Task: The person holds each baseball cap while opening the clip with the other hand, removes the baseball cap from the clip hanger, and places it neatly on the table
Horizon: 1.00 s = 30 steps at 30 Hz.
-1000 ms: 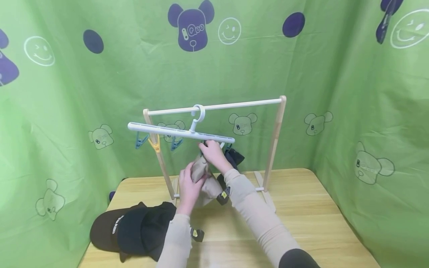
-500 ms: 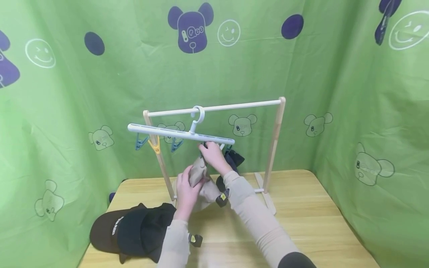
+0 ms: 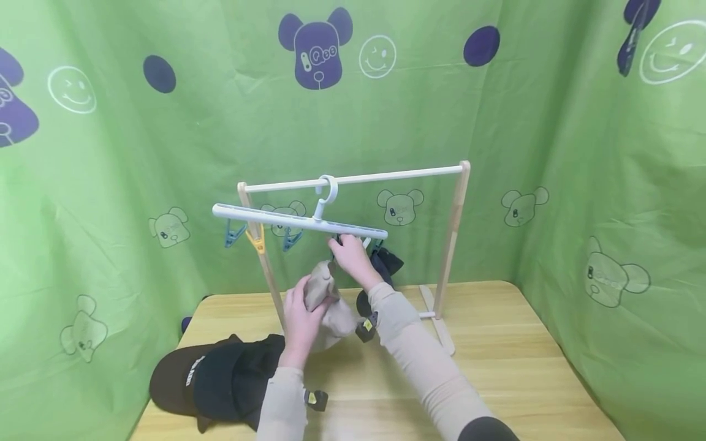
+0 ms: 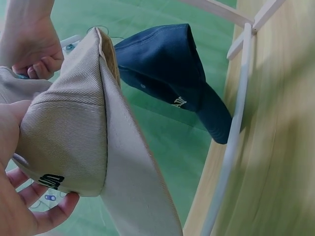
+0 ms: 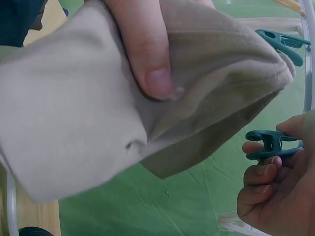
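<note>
- Leftmost, dark caps [image 3: 215, 380] lie bunched together on the worktop [image 3: 496, 349], one brown brim showing white lettering.
- Next, a blue clip [image 3: 235, 233], a yellow clip [image 3: 257, 240] and a second blue clip [image 3: 291, 239] dangle from the pale hanger [image 3: 265, 215].
- Your left hand [image 3: 300, 324] curls round the crown of the beige cap [image 4: 69, 137], below the hanger and above the worktop.
- You can see its ribbed fabric, dark lettering on the crown, a paler brim pointing down, and soft creases with a small dark spot.
- Your right hand [image 3: 352, 257] pinches a green clip [image 5: 273, 142] between thumb and fingers, near the cap, a gap showing between them.
- Farther right, a navy cap [image 4: 162, 64] with pale lettering hangs from the hanger.
- Rightmost stands the rack's wooden post [image 3: 455, 226].
</note>
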Available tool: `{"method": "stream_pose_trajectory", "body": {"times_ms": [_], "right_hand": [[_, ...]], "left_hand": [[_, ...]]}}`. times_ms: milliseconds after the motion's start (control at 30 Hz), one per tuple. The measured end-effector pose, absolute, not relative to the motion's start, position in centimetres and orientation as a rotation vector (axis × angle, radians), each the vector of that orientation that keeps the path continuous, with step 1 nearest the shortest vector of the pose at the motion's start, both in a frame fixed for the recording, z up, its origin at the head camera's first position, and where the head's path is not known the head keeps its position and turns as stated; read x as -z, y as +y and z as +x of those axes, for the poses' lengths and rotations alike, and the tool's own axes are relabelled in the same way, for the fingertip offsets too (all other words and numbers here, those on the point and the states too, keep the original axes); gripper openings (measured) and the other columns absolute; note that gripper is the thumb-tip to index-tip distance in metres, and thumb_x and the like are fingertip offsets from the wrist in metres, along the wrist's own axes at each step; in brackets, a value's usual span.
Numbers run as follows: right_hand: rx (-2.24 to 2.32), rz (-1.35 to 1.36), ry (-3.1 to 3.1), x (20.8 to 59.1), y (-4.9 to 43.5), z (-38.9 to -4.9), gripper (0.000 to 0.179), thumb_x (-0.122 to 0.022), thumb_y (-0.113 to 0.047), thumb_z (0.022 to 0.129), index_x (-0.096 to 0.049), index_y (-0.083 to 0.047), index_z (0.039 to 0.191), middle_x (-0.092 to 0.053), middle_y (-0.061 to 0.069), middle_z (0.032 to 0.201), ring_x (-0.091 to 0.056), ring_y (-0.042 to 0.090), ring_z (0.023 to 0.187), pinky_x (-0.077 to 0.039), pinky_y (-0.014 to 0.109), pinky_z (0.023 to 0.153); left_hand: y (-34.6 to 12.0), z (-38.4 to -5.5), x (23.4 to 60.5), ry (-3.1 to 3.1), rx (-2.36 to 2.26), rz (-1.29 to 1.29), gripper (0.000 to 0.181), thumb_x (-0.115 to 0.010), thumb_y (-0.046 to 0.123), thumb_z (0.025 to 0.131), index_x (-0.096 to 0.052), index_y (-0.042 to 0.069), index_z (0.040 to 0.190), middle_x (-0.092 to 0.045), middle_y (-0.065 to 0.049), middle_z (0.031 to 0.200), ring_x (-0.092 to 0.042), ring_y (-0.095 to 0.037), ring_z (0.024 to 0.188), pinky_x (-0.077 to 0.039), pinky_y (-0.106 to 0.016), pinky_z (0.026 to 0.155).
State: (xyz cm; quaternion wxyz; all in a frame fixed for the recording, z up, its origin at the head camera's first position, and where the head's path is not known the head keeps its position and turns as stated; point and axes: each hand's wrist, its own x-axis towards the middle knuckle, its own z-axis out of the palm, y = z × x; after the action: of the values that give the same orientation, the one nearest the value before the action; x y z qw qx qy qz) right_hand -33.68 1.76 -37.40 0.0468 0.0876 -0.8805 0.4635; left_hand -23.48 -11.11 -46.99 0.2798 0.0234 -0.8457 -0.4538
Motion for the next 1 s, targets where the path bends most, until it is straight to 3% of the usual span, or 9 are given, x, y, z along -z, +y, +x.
{"method": "stream_pose_trajectory", "body": {"times_ms": [267,733,1000], "right_hand": [[-1.391,0.260,-2.705,37.6,1.8,-33.7,0.029,-0.050,-0.036,0.098,-0.059,-0.009,0.090,-0.049,0.004,0.069,-0.050,0.019,0.060,-0.044,0.030,0.054],[-1.350,0.245,-2.714,37.7,1.8,-33.5,0.029,-0.049,-0.037,0.098,-0.056,-0.013,0.082,-0.051,0.004,0.069,-0.051,0.020,0.061,-0.043,0.030,0.054],[-1.351,0.234,-2.724,37.7,1.7,-33.5,0.031,-0.049,-0.036,0.099,-0.051,-0.014,0.077,-0.047,0.002,0.066,-0.044,0.016,0.054,-0.039,0.027,0.048]], "left_hand": [[-11.8,-22.8,46.8,-2.317,1.177,0.057,0.064,-0.084,0.029,0.074,-0.056,0.020,0.132,-0.058,-0.013,0.115,-0.055,-0.030,0.104,-0.050,-0.051,0.090],[-12.2,-21.0,46.1,-2.381,0.956,0.016,0.060,-0.084,0.029,0.074,-0.060,0.021,0.129,-0.059,-0.013,0.107,-0.057,-0.033,0.101,-0.053,-0.050,0.082],[-12.8,-20.4,46.4,-2.417,0.779,-0.028,0.064,-0.087,0.028,0.068,-0.061,0.023,0.127,-0.061,-0.010,0.106,-0.059,-0.032,0.090,-0.051,-0.045,0.078]]}}
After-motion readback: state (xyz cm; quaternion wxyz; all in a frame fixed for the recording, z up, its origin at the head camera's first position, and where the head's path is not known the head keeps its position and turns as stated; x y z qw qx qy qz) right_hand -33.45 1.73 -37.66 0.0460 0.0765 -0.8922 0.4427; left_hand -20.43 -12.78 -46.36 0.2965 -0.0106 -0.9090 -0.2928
